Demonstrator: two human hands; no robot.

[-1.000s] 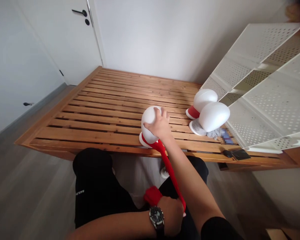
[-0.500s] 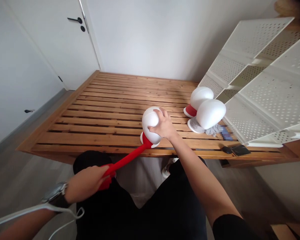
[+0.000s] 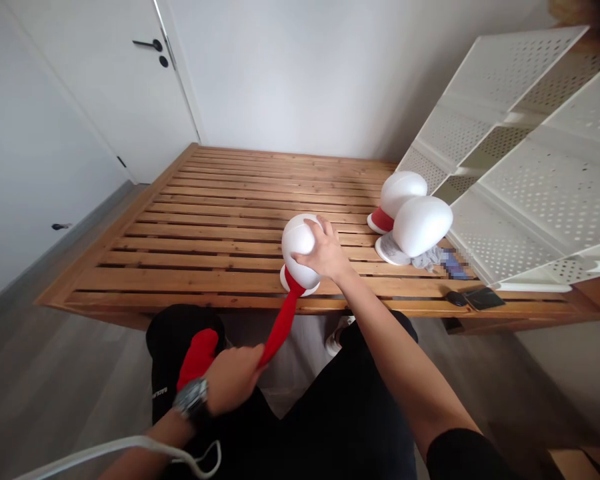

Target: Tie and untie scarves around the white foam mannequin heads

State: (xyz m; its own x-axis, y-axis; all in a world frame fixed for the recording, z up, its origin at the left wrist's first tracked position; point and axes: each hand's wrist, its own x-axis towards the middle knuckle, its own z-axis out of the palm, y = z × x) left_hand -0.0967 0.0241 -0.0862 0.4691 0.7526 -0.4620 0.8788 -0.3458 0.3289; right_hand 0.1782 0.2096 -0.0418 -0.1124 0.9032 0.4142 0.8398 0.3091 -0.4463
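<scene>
A white foam mannequin head [image 3: 294, 245] stands at the front edge of the slatted wooden table [image 3: 215, 277]. My right hand [image 3: 325, 252] grips the head from its top right side, fingers spread around it. A red scarf [image 3: 283, 321] wraps the head's neck, and its stretched end runs down over the table edge. My left hand [image 3: 235, 377], with a watch on the wrist, is closed around that end, low above my lap. More red cloth [image 3: 198, 355] lies over my left thigh, past the left hand.
Two more white heads stand close together at the right: a rear one [image 3: 403, 190] with a red neck wrap, a front one [image 3: 423, 227] with grey cloth [image 3: 427, 260]. A white perforated rack [image 3: 510, 200] rises beside them. A white cable [image 3: 130, 443] hangs near my left forearm.
My left hand has moved right, toward my body's middle, and the stretched scarf now slopes down more steeply. My right hand keeps its grip on the head.
</scene>
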